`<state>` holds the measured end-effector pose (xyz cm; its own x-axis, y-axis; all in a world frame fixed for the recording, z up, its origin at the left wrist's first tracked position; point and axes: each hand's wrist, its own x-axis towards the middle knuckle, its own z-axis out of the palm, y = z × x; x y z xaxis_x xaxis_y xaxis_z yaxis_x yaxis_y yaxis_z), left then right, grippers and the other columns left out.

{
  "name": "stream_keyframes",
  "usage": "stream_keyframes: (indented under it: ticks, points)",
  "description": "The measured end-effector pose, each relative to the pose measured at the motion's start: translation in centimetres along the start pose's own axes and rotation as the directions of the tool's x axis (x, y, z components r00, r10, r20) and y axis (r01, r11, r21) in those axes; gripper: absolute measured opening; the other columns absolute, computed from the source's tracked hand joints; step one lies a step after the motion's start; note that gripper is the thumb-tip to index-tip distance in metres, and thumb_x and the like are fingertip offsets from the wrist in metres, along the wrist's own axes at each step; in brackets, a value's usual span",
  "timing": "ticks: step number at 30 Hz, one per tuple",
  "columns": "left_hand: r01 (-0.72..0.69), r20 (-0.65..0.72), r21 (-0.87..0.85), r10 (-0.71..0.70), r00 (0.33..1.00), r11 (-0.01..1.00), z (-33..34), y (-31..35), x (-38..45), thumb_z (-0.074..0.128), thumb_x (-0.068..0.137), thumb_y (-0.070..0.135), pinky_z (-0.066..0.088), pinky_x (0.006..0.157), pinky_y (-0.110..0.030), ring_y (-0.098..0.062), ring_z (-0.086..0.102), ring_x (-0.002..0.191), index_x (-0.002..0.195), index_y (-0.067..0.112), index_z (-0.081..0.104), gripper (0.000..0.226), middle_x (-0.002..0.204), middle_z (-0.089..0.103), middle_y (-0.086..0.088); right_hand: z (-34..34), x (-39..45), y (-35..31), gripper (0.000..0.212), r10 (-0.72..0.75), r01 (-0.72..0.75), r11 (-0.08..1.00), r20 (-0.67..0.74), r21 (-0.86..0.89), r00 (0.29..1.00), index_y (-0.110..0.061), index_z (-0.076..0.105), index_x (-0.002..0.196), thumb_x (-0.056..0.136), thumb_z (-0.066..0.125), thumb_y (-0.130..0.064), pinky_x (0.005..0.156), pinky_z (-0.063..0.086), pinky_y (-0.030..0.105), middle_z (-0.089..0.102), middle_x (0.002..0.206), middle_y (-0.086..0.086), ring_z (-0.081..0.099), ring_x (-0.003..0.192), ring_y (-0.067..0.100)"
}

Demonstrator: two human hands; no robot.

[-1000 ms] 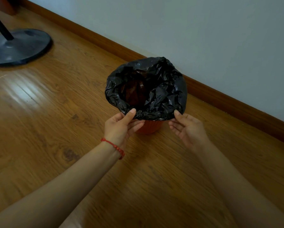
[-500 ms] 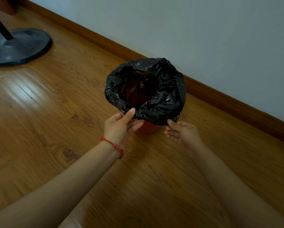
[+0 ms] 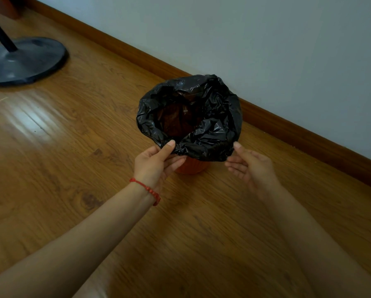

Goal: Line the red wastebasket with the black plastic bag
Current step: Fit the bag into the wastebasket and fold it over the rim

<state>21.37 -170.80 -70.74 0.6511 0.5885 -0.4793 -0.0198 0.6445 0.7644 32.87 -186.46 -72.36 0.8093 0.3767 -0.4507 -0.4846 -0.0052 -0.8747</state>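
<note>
Grip: left hand pinches the bag edge, thumb over fingers; right hand touches the folded edge, pinch not discernible. Bag: draped over the basket rim. Basket: upright on floor, near the skirting.

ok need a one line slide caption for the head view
Both hands, left hand and right hand, fold the black plastic bag over the red wastebasket on a wooden floor.

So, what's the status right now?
Left hand pinching bag edge. Right hand open beside it. Bag folded over bin rim. Nothing in the way.
</note>
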Motion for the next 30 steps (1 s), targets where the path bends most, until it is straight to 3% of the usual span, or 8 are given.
stream_keyframes:
  ticks: [4, 7, 10, 13, 16, 21, 26, 30]
  points:
    - [0.001, 0.003, 0.016, -0.001, 1.000, 1.000, -0.1, 0.1, 0.0, 0.058, 0.085, 0.008, 0.058, 0.062, -0.025, -0.016, 0.069, 0.059, 0.088, 0.003, 0.058, 0.007, 0.062, 0.071, -0.008, 0.7, 0.2, -0.5, 0.041, 0.074, -0.071, 0.996, 0.046, -0.054, 0.996, -0.006, 0.057, 0.106, 0.080, 0.061, -0.038, 0.077, 0.055, 0.030, 0.068, 0.093, 0.011, 0.069, 0.085, 0.020]
    - [-0.002, 0.012, 0.031, 0.002, 1.000, 1.000, -0.2, 0.1, 0.1, 0.058, 0.085, 0.009, 0.058, 0.064, -0.026, -0.016, 0.069, 0.059, 0.086, 0.004, 0.059, 0.005, 0.062, 0.071, -0.008, 1.3, 0.2, -0.9, 0.051, 0.111, -0.109, 0.993, 0.073, -0.036, 0.991, -0.004, 0.053, 0.111, 0.078, 0.063, -0.041, 0.081, 0.055, 0.033, 0.067, 0.099, 0.014, 0.068, 0.087, 0.023]
    - [-0.001, 0.012, 0.033, 0.000, 1.000, 0.999, -0.3, 0.1, 0.1, 0.058, 0.085, 0.008, 0.058, 0.067, -0.028, -0.017, 0.070, 0.061, 0.086, 0.004, 0.059, 0.005, 0.063, 0.072, -0.008, 1.7, 0.3, -1.5, 0.059, 0.109, -0.097, 0.985, 0.078, -0.142, 0.991, -0.003, 0.055, 0.114, 0.076, 0.063, -0.047, 0.081, 0.056, 0.034, 0.068, 0.101, 0.015, 0.070, 0.086, 0.023]
    - [0.001, 0.016, 0.035, -0.001, 1.000, 0.999, -0.3, 0.1, 0.1, 0.058, 0.085, 0.009, 0.058, 0.068, -0.029, -0.017, 0.070, 0.061, 0.087, 0.004, 0.058, 0.005, 0.063, 0.072, -0.008, 2.0, 0.5, -2.0, 0.058, 0.072, -0.054, 0.953, 0.049, -0.297, 0.996, -0.004, 0.059, 0.108, 0.075, 0.063, -0.051, 0.077, 0.057, 0.034, 0.070, 0.096, 0.012, 0.071, 0.080, 0.020]
    - [-0.002, 0.027, 0.038, 0.001, 1.000, 0.999, -0.3, 0.1, 0.2, 0.058, 0.085, 0.009, 0.057, 0.068, -0.029, -0.017, 0.070, 0.062, 0.088, 0.004, 0.058, 0.006, 0.065, 0.072, -0.009, 2.2, 0.6, -2.2, 0.044, 0.031, -0.015, 0.923, 0.034, -0.383, 0.999, -0.007, 0.061, 0.098, 0.078, 0.063, -0.047, 0.068, 0.058, 0.028, 0.071, 0.091, 0.009, 0.071, 0.074, 0.016]
    - [0.002, 0.025, 0.051, -0.003, 1.000, 0.999, -0.6, 0.4, 0.5, 0.058, 0.085, 0.009, 0.058, 0.066, -0.028, -0.018, 0.070, 0.064, 0.090, 0.003, 0.059, 0.008, 0.067, 0.072, -0.009, 2.7, 0.6, -2.3, 0.013, 0.012, 0.005, 0.980, 0.087, -0.199, 0.996, -0.011, 0.059, 0.089, 0.085, 0.061, -0.022, 0.074, 0.057, 0.031, 0.067, 0.092, 0.006, 0.067, 0.087, 0.020]
    - [-0.018, -0.077, 0.046, 0.021, 0.997, 0.999, -0.8, 0.8, 0.5, 0.059, 0.086, 0.024, 0.059, 0.062, -0.026, -0.019, 0.070, 0.064, 0.100, -0.001, 0.057, 0.029, 0.085, 0.068, -0.017, 3.1, 0.4, -1.5, 0.009, 0.051, -0.050, 0.999, 0.173, -0.006, 0.984, -0.008, 0.061, 0.091, 0.085, 0.061, -0.013, 0.080, 0.056, 0.035, 0.070, 0.094, 0.008, 0.068, 0.089, 0.021]
    - [0.060, -0.173, 0.132, -0.037, 0.984, 0.989, -0.5, -0.7, -1.7, 0.049, 0.086, 0.047, 0.059, 0.059, -0.027, -0.022, 0.070, 0.065, 0.093, 0.002, 0.059, 0.047, 0.082, 0.069, -0.017, 3.5, 0.3, -0.7, 0.011, 0.029, -0.038, 0.998, 0.171, 0.045, 0.985, -0.006, 0.062, 0.093, 0.085, 0.061, -0.013, 0.081, 0.055, 0.036, 0.070, 0.094, 0.009, 0.069, 0.087, 0.021]
